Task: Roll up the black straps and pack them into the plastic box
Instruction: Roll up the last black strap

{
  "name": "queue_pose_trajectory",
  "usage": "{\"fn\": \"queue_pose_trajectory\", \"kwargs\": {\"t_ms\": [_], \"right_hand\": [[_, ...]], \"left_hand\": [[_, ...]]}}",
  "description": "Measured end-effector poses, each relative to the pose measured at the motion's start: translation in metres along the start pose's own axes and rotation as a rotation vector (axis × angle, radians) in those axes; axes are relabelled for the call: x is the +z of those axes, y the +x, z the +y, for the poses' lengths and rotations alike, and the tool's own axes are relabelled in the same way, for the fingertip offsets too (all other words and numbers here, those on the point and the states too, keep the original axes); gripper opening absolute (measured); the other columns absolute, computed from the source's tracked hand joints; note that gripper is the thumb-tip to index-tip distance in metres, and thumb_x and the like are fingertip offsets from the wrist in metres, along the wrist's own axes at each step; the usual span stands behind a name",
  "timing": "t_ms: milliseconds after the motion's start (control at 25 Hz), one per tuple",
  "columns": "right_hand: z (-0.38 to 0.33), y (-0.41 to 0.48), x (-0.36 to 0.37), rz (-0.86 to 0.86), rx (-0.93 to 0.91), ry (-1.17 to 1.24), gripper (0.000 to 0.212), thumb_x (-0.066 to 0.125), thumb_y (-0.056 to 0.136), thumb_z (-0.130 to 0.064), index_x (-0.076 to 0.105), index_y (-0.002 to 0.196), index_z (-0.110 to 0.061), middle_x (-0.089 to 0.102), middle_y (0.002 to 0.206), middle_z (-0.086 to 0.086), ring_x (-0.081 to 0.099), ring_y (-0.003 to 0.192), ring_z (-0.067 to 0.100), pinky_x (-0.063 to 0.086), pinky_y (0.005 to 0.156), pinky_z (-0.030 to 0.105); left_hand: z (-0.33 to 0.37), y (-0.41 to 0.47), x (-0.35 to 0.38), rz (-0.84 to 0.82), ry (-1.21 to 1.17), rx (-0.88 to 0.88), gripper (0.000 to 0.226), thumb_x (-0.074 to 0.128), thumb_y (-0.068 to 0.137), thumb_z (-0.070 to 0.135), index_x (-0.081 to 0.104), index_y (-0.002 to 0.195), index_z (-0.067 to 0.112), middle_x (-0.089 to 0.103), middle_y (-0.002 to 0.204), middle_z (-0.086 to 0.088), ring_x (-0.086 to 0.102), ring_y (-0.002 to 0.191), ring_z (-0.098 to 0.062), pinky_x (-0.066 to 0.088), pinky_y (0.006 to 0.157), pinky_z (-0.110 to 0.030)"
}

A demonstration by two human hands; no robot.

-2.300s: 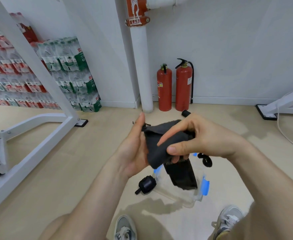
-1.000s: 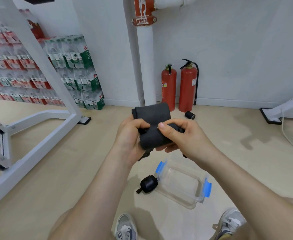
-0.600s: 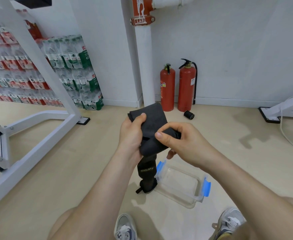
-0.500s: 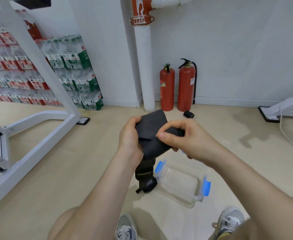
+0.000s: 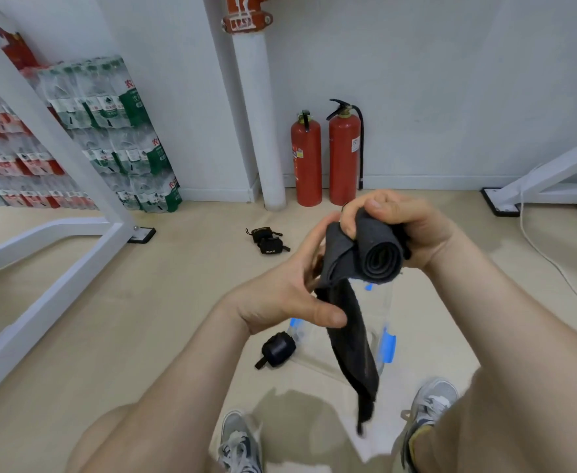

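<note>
While my right hand [image 5: 406, 230] clenches the half-rolled black strap [image 5: 380, 259] and my left hand [image 5: 290, 295] grips its loose tail [image 5: 351, 336] hanging over the plastic box [image 5: 388, 346] on the floor [image 5: 143, 319], I'm mid-roll, so next I'd guess it's winding the tail in tight before dropping it in.

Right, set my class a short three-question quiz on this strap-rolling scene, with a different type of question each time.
1. True or false: the strap in the person's hands is fully rolled.
2. Which hand grips the rolled end? A) left B) right
3. Fill in: the finished roll lies ___ the plastic box.
Key: 1 false, a tail hangs loose; 2 B, the right hand; 3 beside.
</note>
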State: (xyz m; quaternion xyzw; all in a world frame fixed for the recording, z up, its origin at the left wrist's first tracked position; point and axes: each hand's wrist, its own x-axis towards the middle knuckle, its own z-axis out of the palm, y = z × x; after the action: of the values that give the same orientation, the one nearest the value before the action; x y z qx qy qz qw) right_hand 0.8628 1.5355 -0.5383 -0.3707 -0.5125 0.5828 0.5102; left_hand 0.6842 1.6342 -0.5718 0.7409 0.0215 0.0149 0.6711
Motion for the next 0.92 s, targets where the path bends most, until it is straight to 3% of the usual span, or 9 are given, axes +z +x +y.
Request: {"fn": "queue_pose_trajectory", "kwargs": {"t_ms": [80,160,240,320,440,600,760,840,920], "right_hand": [[0.0,-0.002,-0.003,0.005,0.016,0.013,0.037,0.08,0.075,-0.044,0.073,0.08,-0.008,0.042,0.089,0.043,0.033,0.065,0.076,0.021,0.051,0.059],[-0.004,-0.004,-0.001,-0.017,0.019,0.067,0.035,0.081,0.074,-0.043,0.074,0.08,-0.009,0.058,0.07,0.024,0.056,0.047,0.039,0.036,0.044,0.03],[-0.006,-0.005,0.001,0.025,0.038,0.096,0.039,0.083,0.07,-0.045,0.074,0.08,-0.008,0.061,0.06,0.009,0.05,0.036,0.01,0.039,0.035,0.014],[-0.004,-0.004,0.002,0.105,0.076,0.044,0.038,0.083,0.071,-0.045,0.076,0.083,-0.01,0.062,0.066,0.009,0.05,0.037,0.006,0.04,0.035,0.012],[0.001,0.0,0.012,0.242,0.128,-0.04,0.026,0.065,0.086,-0.035,0.078,0.085,-0.012,0.067,0.074,0.008,0.054,0.042,0.006,0.043,0.038,0.013],[0.008,0.011,0.023,0.375,0.129,-0.081,0.028,0.063,0.08,-0.031,0.072,0.088,-0.006,0.07,0.072,0.006,0.062,0.05,0.008,0.047,0.041,0.014],[0.014,0.018,0.024,0.619,0.02,-0.058,0.023,0.068,0.081,-0.03,0.074,0.083,-0.008,0.072,0.075,0.004,0.068,0.064,0.011,0.05,0.045,0.016],[0.017,0.023,0.03,0.741,-0.04,-0.067,0.02,0.068,0.088,-0.025,0.075,0.084,-0.007,0.072,0.076,0.006,0.068,0.066,0.012,0.051,0.047,0.017],[0.023,0.029,0.045,0.828,-0.11,-0.081,0.02,0.068,0.091,-0.021,0.074,0.09,-0.001,0.071,0.081,0.014,0.07,0.069,0.017,0.054,0.052,0.021]], "left_hand": [[0.004,0.001,0.006,0.056,0.087,-0.027,0.121,0.09,0.064,0.01,0.013,0.155,0.034,0.042,0.151,0.003,0.043,0.137,-0.008,0.039,0.11,-0.033],[0.011,-0.001,0.007,0.126,0.179,-0.068,0.102,0.072,0.069,-0.008,0.026,0.148,0.037,0.058,0.118,0.003,0.059,0.094,-0.003,0.048,0.078,-0.019],[0.018,-0.005,0.009,0.254,0.355,-0.099,0.089,0.062,0.063,0.0,0.037,0.14,0.035,0.051,0.099,0.0,0.052,0.075,-0.004,0.041,0.063,-0.014],[0.017,-0.008,0.002,0.372,0.615,-0.098,0.082,0.053,0.059,0.01,0.04,0.135,0.04,0.044,0.104,0.001,0.051,0.094,-0.011,0.042,0.075,-0.017],[0.011,-0.014,-0.012,0.385,0.775,-0.109,0.087,0.048,0.064,0.008,0.036,0.137,0.055,0.045,0.121,0.004,0.043,0.121,-0.021,0.04,0.104,-0.039],[0.007,-0.017,-0.021,0.441,0.84,-0.259,0.09,0.072,0.079,0.013,0.027,0.148,0.049,0.034,0.144,0.001,0.031,0.136,-0.022,0.03,0.116,-0.042],[0.023,-0.038,-0.034,0.421,0.325,-0.338,0.091,0.087,0.07,0.034,0.033,0.143,0.046,0.067,0.1,-0.005,0.065,0.077,-0.017,0.058,0.075,-0.037],[0.027,-0.039,-0.026,0.369,0.029,-0.222,0.078,0.085,0.065,0.053,0.046,0.133,0.046,0.074,0.1,-0.008,0.071,0.075,-0.023,0.057,0.07,-0.031],[0.02,-0.025,-0.011,0.513,-0.108,-0.077,0.048,0.078,0.071,0.058,0.062,0.114,0.042,0.072,0.103,-0.009,0.071,0.081,-0.024,0.055,0.071,-0.028]]}}
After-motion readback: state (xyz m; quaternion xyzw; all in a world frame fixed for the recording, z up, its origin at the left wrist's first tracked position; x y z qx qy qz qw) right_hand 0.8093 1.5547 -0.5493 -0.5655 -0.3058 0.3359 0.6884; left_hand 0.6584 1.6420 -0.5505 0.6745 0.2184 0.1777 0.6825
